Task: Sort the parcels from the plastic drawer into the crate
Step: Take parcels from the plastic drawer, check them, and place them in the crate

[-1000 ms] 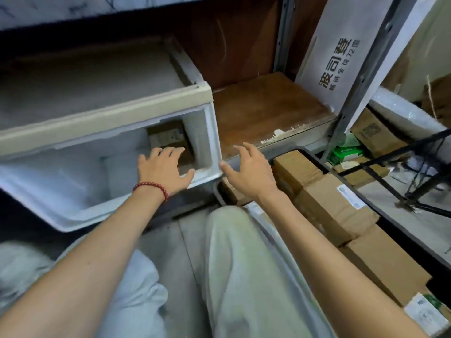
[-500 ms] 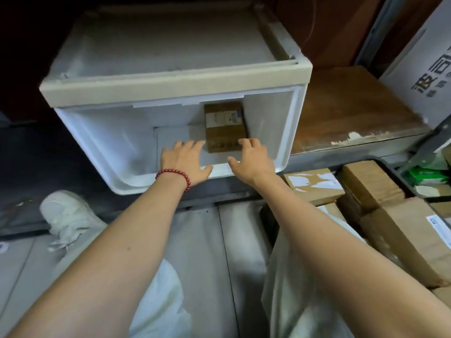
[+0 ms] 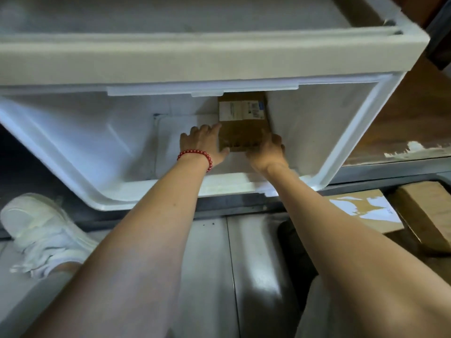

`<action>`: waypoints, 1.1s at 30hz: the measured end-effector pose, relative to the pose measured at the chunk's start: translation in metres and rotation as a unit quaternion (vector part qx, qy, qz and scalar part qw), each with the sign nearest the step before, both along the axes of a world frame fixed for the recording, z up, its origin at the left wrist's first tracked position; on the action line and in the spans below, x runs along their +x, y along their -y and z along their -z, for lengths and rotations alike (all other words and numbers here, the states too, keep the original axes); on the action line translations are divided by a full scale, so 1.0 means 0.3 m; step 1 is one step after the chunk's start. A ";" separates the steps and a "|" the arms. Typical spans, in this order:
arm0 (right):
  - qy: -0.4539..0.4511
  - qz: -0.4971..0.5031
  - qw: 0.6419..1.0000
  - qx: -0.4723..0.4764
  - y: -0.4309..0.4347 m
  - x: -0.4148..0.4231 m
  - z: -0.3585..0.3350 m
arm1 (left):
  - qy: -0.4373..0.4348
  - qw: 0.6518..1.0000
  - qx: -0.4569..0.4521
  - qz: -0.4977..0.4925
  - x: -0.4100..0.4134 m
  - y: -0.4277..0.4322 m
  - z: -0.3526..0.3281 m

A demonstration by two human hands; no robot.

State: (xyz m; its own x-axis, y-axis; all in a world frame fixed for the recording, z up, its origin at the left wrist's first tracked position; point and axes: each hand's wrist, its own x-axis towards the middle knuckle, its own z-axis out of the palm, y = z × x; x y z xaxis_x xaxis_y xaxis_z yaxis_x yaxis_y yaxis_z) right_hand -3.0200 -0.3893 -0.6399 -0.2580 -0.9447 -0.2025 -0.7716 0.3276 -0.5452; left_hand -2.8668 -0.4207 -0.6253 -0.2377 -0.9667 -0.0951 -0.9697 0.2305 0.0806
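A brown cardboard parcel (image 3: 244,128) with a white shipping label (image 3: 240,109) on its far half lies deep inside the white plastic drawer (image 3: 146,193), towards the back right and close to the right wall. Both arms reach in over the drawer's front rim. The left hand (image 3: 202,145), with a red bead bracelet (image 3: 195,154) at the wrist, has its fingers laid along the parcel's left side and its thumb hooked at the near left corner. The right hand (image 3: 267,152) has its fingers curled over the near right corner, so the parcel is held between the two hands. Whether it has left the drawer floor cannot be told from this angle. No other parcel shows in the drawer.

To the right, lower down, the dark crate (image 3: 292,240) holds other cardboard boxes (image 3: 424,211). A white shoe (image 3: 36,230) rests on the grey floor (image 3: 207,264) at left.

This looks like the pick-up step. The next move likely calls for a firm two-handed hold, drawing the parcel out under the low upper frame, then carrying it right to a free spot in the crate
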 end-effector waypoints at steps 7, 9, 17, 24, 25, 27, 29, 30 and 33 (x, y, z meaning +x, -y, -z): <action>0.103 0.075 0.990 -0.056 0.125 -0.006 0.046 | -0.042 0.999 0.009 -0.026 0.011 0.097 0.057; 0.131 0.107 0.984 -0.050 0.144 -0.014 0.067 | -0.110 0.992 0.048 -0.042 0.009 0.118 0.083; 0.223 0.167 0.960 -0.025 0.153 -0.009 0.092 | -0.298 0.928 0.143 -0.170 -0.042 0.120 0.153; 0.328 0.176 0.928 0.005 0.128 -0.038 0.082 | -0.431 0.856 0.182 -0.220 -0.027 0.103 0.144; 0.344 0.174 0.923 0.005 0.119 -0.031 0.063 | -0.450 0.846 0.173 -0.225 -0.025 0.104 0.131; 0.389 0.180 0.903 0.013 0.098 -0.012 0.032 | -0.492 0.821 0.169 -0.234 -0.019 0.098 0.104; 0.456 0.189 0.870 0.017 0.071 0.005 -0.006 | -0.516 0.800 0.181 -0.247 -0.010 0.074 0.087; 0.480 0.191 0.856 0.024 0.058 0.008 -0.021 | -0.521 0.794 0.185 -0.253 -0.005 0.058 0.085; 0.500 0.171 0.848 0.030 0.000 0.007 -0.062 | -0.554 0.764 0.180 -0.277 0.022 -0.013 0.073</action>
State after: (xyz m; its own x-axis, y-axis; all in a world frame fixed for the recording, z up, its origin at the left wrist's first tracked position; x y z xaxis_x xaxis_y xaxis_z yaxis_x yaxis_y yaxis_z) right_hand -3.0179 -0.3892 -0.6214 -0.1859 -0.8296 -0.5265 0.2139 0.4888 -0.8458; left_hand -2.8603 -0.4168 -0.6471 0.0705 -0.9071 -0.4149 -0.2007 -0.4203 0.8849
